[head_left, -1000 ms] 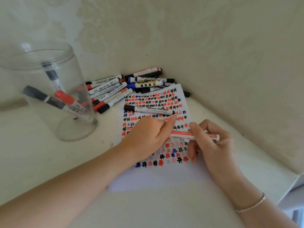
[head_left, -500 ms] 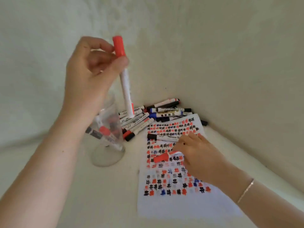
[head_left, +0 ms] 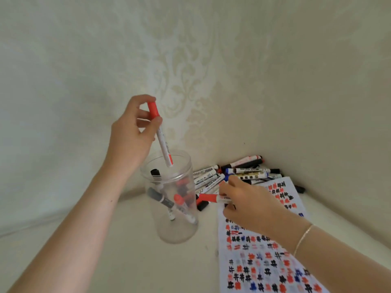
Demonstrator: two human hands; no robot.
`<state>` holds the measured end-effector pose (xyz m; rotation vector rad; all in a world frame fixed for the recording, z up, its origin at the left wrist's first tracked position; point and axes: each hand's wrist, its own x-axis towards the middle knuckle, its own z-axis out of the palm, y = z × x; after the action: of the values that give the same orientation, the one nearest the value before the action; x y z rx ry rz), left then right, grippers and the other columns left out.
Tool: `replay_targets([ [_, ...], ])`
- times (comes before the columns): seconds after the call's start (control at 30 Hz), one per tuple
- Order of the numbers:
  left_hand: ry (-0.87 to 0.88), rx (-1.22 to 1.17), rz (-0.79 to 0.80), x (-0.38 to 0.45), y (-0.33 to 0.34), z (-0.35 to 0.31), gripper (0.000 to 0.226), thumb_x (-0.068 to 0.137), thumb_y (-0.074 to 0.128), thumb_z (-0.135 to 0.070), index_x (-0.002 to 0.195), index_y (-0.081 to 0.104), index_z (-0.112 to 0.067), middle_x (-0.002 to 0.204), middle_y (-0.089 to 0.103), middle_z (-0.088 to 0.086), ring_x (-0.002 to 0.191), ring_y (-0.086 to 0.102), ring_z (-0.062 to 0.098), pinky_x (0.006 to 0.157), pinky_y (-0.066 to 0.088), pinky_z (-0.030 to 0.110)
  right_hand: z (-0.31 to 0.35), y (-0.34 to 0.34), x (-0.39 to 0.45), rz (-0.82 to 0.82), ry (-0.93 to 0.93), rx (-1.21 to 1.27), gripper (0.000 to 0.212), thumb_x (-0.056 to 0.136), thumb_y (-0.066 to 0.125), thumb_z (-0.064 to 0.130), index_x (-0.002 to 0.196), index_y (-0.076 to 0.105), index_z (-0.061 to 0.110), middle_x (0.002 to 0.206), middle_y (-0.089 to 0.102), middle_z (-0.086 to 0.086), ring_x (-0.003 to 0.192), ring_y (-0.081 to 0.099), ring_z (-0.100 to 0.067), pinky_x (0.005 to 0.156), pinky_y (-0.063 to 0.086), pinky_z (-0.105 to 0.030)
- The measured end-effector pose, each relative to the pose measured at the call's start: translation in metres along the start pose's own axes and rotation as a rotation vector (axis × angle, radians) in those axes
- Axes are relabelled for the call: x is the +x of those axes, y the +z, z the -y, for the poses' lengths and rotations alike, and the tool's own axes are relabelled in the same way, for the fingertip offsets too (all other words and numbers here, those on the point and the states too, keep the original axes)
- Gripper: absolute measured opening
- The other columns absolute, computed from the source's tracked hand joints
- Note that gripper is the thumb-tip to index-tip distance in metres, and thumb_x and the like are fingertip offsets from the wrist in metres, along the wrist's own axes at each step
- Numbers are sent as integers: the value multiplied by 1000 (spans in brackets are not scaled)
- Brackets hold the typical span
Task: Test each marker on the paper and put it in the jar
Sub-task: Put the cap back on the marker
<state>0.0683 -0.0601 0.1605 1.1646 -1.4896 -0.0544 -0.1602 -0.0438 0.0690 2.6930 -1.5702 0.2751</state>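
My left hand (head_left: 131,134) pinches a red-capped white marker (head_left: 161,139) near its cap, holding it almost upright with its lower end just inside the mouth of the clear plastic jar (head_left: 173,233). The jar stands on the table and holds several markers. My right hand (head_left: 247,206) holds a second red-capped marker (head_left: 211,198) low over the top of the paper (head_left: 264,267), which is covered in red, black and blue test marks. The pile of loose markers (head_left: 243,172) lies in the corner behind the jar and paper.
The white table (head_left: 116,261) runs into a corner between two patterned walls (head_left: 211,60). A black marker (head_left: 300,189) lies by the wall past the paper's far edge. A thin bracelet sits on my right wrist.
My left hand has lowered the red-capped marker until its end enters the jar's mouth. My right hand has picked up another red-capped marker from the paper. The camera view shifted left.
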Motion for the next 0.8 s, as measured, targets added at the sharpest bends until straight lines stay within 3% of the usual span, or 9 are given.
replay_targets([
  [0.07,-20,101,128,-2,1,1,28,87,65,-16,106,53,-32,83,66,-6,73,66,11,73,57,38,3,-4,4,-14,23,7,29,91,46,24,120,46,21,117,41,1,83,57,-20,69,51,-32],
  [0.17,-79,293,368,-4,3,2,24,82,69,-21,94,52,-33,85,68,-8,69,67,12,72,53,32,3,-5,7,-20,84,60,31,92,49,22,123,47,21,118,42,1,87,56,-18,72,50,-29],
  [0.27,-132,367,482,-6,5,3,20,74,74,-19,80,57,-27,85,69,-14,73,69,17,76,51,38,-2,-4,7,7,150,151,36,90,52,16,126,43,20,120,44,0,94,56,-17,78,51,-28],
  [0.43,-129,448,570,1,2,-3,11,77,77,-30,75,67,-25,82,68,-14,80,66,4,75,50,27,-6,-12,1,-66,258,414,19,90,50,12,108,50,19,85,55,2,59,47,-9,49,39,-18],
  [0.53,111,377,425,-8,4,-22,11,86,63,-40,91,67,-31,95,64,-19,84,61,3,78,49,29,-7,-28,-5,-149,295,628,12,90,57,19,99,57,27,87,62,5,58,52,-11,49,45,-19],
  [0.63,424,436,626,-28,19,-47,37,90,56,-41,127,53,-39,133,50,-21,118,48,1,102,39,27,-10,-48,-11,-207,307,880,16,87,64,10,97,70,20,69,65,7,45,53,-7,44,43,-16],
  [0.7,523,598,753,-42,42,-49,56,94,51,-41,145,30,-34,149,32,-16,132,36,3,105,34,25,-15,-59,-16,-203,302,1066,19,84,65,0,96,73,12,60,65,1,46,54,-10,47,45,-16],
  [0.73,542,645,765,-47,54,-45,56,96,47,-41,147,27,-30,148,34,-12,128,41,6,100,40,24,-19,-64,-19,-211,300,1152,19,83,65,-3,94,74,9,61,65,-5,51,55,-14,50,47,-18],
  [0.8,556,649,730,-55,68,-40,41,100,38,-39,138,41,-24,124,52,-6,101,53,7,79,47,20,-27,-67,-25,-244,293,1331,16,82,62,-8,91,73,0,70,64,-16,57,57,-20,53,50,-21],
])
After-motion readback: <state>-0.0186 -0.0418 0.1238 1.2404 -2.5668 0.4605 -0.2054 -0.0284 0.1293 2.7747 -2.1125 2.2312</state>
